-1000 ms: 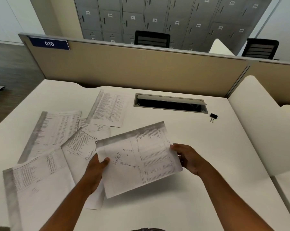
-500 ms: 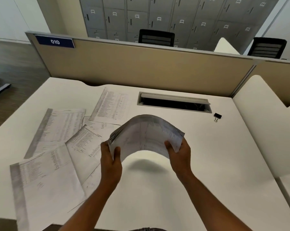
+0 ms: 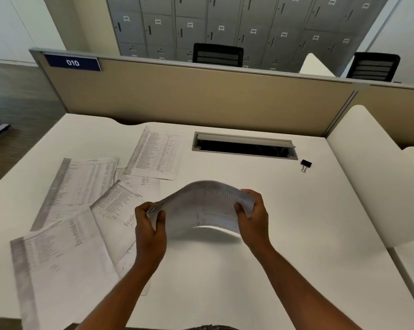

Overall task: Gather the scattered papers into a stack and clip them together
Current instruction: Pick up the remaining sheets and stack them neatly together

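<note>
Above the white desk [image 3: 296, 222] I hold a thin bundle of printed sheets [image 3: 206, 206], bowed upward in an arch. My left hand [image 3: 150, 225] grips its left edge and my right hand [image 3: 252, 216] grips its right edge. Several printed papers lie scattered flat on the left half of the desk: one far sheet [image 3: 156, 153], one to the left [image 3: 82, 184], one in the middle [image 3: 120, 208] and one near the front edge [image 3: 55, 263]. A small black binder clip [image 3: 306, 163] lies at the far right, apart from both hands.
A recessed cable slot [image 3: 244, 148] with an open lid sits at the back of the desk. A beige partition [image 3: 201, 91] closes the far side and a white curved divider [image 3: 372, 175] the right. Chairs and grey lockers stand behind.
The sheet held flat a second ago has been bowed into an arch as my hands drew closer together. The bundle now sits a little lower and flatter than half a second ago.
</note>
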Motion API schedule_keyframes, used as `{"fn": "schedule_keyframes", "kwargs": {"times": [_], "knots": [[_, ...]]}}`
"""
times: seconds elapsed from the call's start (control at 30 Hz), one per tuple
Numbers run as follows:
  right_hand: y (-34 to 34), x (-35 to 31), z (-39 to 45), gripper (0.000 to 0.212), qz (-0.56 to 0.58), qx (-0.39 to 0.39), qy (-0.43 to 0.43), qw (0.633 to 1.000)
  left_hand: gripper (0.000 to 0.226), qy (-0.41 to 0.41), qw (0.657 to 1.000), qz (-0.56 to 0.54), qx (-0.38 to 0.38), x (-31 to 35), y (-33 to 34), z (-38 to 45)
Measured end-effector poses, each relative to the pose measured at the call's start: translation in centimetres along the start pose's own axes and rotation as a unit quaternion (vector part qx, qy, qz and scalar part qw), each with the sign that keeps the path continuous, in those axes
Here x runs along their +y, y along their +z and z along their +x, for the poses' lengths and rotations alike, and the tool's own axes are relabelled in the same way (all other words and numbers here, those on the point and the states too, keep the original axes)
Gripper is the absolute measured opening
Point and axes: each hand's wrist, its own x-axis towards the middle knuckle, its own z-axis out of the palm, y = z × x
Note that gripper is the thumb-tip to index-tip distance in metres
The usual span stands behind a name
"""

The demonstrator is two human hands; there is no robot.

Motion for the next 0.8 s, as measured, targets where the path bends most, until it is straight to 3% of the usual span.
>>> {"fn": "schedule_keyframes", "kwargs": {"times": [0.07, 0.13, 0.23, 0.3, 0.53, 0.8], "knots": [[-0.4, 0.1, -0.3, 0.058, -0.001, 0.004, -0.020, 1.000, 0.033, 0.004, 1.000, -0.002, -0.012, -0.1, -0.3, -0.1], [-1.0, 0.1, -0.2, 0.070, -0.046, 0.030, -0.095, 0.994, 0.035, 0.025, 1.000, 0.006, -0.015, 0.0, -0.6, 0.0], [-1.8, 0.1, 0.4, 0.072, -0.172, 0.027, -0.245, 0.954, 0.034, 0.066, 0.996, 0.046, -0.032, 0.2, -0.8, 0.5], [-2.2, 0.3, 0.6, 0.076, -0.256, 0.000, -0.292, 0.922, 0.034, 0.086, 0.993, 0.067, -0.046, 0.1, -0.8, 0.8], [-2.4, 0.3, 0.7, 0.082, -0.342, -0.027, -0.294, 0.892, 0.030, 0.064, 0.995, 0.053, -0.047, 0.1, -0.6, 1.0], [-2.5, 0.5, 0.7, 0.079, -0.329, -0.025, -0.288, 0.899, 0.021, 0.020, 0.998, 0.036, -0.043, -0.4, -0.4, 1.1]]}}
